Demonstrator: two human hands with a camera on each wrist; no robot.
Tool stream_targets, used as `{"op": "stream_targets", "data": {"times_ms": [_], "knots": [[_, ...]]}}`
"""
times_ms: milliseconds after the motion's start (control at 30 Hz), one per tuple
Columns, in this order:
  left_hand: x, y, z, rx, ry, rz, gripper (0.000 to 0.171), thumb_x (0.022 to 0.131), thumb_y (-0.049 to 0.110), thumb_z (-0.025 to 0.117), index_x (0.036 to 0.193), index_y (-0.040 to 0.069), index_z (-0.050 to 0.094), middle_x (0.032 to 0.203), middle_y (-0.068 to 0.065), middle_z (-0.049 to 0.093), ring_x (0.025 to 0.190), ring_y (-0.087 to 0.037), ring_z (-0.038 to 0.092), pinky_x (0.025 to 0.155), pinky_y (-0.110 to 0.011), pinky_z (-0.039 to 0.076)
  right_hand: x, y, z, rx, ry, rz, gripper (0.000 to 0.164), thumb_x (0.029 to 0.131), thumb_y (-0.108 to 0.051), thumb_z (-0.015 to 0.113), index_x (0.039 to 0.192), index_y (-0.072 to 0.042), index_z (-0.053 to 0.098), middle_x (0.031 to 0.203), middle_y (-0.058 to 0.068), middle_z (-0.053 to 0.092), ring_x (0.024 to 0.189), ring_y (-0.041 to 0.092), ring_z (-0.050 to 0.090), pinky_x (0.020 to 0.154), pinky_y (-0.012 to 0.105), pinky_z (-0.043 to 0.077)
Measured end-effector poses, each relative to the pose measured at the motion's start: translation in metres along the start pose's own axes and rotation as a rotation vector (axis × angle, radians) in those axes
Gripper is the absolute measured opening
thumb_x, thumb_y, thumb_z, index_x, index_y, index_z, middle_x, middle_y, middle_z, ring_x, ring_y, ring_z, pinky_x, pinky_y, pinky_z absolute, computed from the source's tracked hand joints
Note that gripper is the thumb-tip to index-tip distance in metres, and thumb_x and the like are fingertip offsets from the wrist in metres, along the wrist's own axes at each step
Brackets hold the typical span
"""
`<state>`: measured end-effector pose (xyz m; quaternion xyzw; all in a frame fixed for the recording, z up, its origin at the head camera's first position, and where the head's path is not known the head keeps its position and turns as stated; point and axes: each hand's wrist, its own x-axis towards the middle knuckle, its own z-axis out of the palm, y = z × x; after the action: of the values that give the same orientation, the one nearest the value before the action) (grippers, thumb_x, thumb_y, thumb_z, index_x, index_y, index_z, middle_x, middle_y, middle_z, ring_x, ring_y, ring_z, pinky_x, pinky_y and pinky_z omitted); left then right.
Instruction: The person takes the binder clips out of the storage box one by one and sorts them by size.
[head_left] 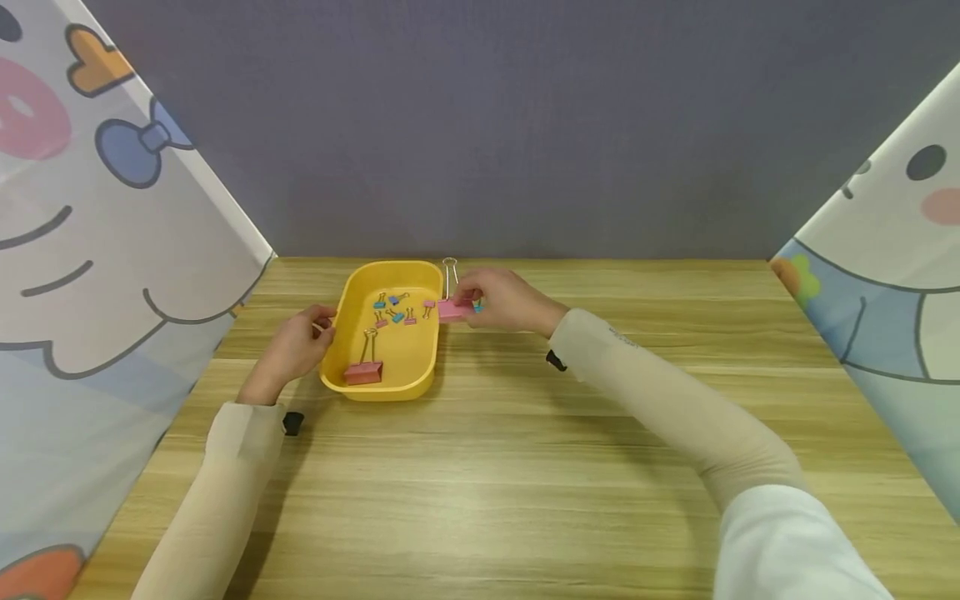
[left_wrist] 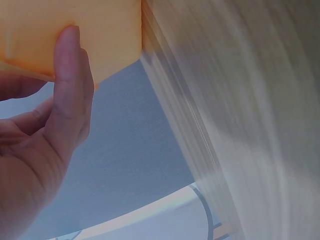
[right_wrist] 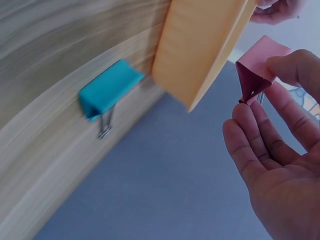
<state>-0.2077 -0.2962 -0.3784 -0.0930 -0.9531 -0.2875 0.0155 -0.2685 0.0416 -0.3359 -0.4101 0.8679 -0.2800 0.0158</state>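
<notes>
My left hand (head_left: 303, 342) is at the left side of a yellow tray (head_left: 382, 392), holding its rim with fingers against the outer wall, as the left wrist view shows. Just beyond the tray's right rim, my right hand (head_left: 510, 302) pinches a large pink binder clip (right_wrist: 260, 57) between thumb and fingers. One wire handle of that clip sticks up in the head view. On the table close to this hand lies a teal binder clip (right_wrist: 110, 87), mostly hidden behind the fingers from above. Inside the tray rests a large dark-pink binder clip (head_left: 363, 372).
Several small binder clips (head_left: 397, 317), pink, blue and teal, lie scattered in the tray's far half. The wooden table (head_left: 487, 475) meets a grey panel (head_left: 525, 133) behind. Cartoon-printed panels (head_left: 195, 275) flank both sides.
</notes>
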Motion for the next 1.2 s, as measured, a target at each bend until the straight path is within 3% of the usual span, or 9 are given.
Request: {"op": "stream_targets", "data": {"times_ms": [400, 733, 1200], "knots": [[-0.002, 0.000, 0.000, 0.015, 0.014, -0.010, 0.033, 0.094, 0.003, 0.052, 0.123, -0.011, 0.051, 0.100, -0.022, 0.057, 0.087, -0.034, 0.058, 0.068, -0.040, 0.051, -0.020, 0.033, -0.011, 0.024, -0.011, 0.142, 0.018, 0.079, -0.013, 0.073, 0.097, -0.010, 0.069, 0.096, -0.001, 0.063, 0.095, 0.021, 0.059, 0.087, 0.034, 0.045], [-0.002, -0.001, 0.000, 0.000, 0.004, -0.009, 0.033, 0.095, 0.003, 0.050, 0.124, -0.011, 0.050, 0.101, -0.022, 0.056, 0.088, -0.034, 0.058, 0.067, -0.039, 0.050, -0.033, 0.063, -0.013, -0.002, 0.001, 0.178, 0.017, 0.079, -0.013, 0.075, 0.094, -0.008, 0.071, 0.095, 0.003, 0.063, 0.094, 0.024, 0.059, 0.086, 0.038, 0.046], [-0.001, 0.001, 0.000, 0.009, 0.009, 0.001, 0.033, 0.095, 0.004, 0.051, 0.124, -0.011, 0.050, 0.100, -0.021, 0.057, 0.086, -0.033, 0.058, 0.066, -0.038, 0.050, -0.043, 0.090, -0.007, 0.052, -0.030, 0.317, 0.017, 0.080, -0.011, 0.075, 0.096, -0.009, 0.070, 0.096, 0.003, 0.063, 0.093, 0.027, 0.059, 0.081, 0.037, 0.047]]}}
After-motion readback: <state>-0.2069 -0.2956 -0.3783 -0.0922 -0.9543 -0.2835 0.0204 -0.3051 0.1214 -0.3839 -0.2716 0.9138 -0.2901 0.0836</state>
